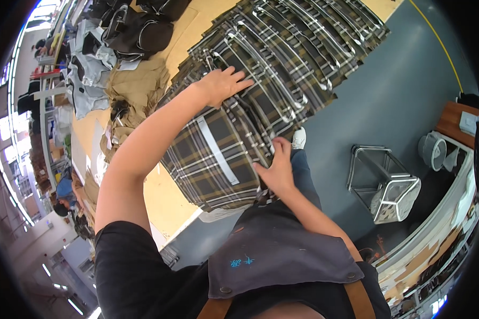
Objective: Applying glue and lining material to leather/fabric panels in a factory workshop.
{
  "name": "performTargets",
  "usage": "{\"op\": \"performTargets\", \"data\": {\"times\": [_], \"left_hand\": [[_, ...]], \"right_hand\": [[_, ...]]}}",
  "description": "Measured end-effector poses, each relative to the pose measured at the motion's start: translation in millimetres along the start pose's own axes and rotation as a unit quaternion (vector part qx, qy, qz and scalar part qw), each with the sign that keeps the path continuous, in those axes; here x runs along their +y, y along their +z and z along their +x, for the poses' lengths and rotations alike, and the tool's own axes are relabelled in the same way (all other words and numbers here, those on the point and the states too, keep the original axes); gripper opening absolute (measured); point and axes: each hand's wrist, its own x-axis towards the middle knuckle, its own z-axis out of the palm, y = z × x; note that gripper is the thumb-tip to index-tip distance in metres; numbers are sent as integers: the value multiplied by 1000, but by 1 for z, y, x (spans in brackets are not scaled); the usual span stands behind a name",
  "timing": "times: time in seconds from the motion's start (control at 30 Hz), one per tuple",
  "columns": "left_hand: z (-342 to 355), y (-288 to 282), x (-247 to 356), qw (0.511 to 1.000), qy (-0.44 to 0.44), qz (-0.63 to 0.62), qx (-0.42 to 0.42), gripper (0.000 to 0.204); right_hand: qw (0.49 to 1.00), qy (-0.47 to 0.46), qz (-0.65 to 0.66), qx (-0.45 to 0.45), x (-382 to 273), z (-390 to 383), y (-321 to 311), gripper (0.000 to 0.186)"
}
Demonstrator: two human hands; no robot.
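Note:
A stack of plaid fabric panels [197, 159] in dark grey, olive and white lies in front of me; the nearest one carries a pale grey strip [218, 151]. My left hand [222, 87] rests on top of the plaid pieces with its fingers spread. At the stack's right edge, my right hand [278, 171] has its thumb and forefinger on the layered plaid edges, and its other fingers are mostly hidden. Beyond my hands, more plaid pieces with white-edged strips [298, 48] lie overlapped in a long row.
Left of the plaid row, tan fabric [138, 82], grey pieces [88, 69] and black bags [138, 32] lie on the light wooden table [167, 210]. To the right, a metal-framed stool [386, 183] stands on the grey floor [335, 138], near a grey bin [432, 150].

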Motion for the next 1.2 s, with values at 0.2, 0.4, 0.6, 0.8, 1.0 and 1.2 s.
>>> {"op": "performTargets", "data": {"times": [0.2, 0.4, 0.6, 0.8, 1.0, 1.2], "left_hand": [[0, -5, -2, 998, 11, 57, 5, 46], [-11, -6, -9, 993, 3, -95, -75, 45], [-28, -2, 1, 999, 29, 10, -44, 8], [-49, -13, 8, 998, -14, -13, -52, 9], [-32, -74, -22, 996, -14, -47, -80, 14], [88, -111, -62, 988, 85, 26, 125, 24]], "right_hand": [[998, 38, 51, -12, 3, 8, -13, 87], [980, 127, 39, -150, -1, 15, -29, 84], [988, -12, -73, -134, 0, 23, -28, 70], [985, 60, 124, -102, -11, 13, -10, 70], [988, -18, 57, -140, -36, 48, -53, 61], [980, -103, -168, -12, -31, 126, -148, 60]]}}
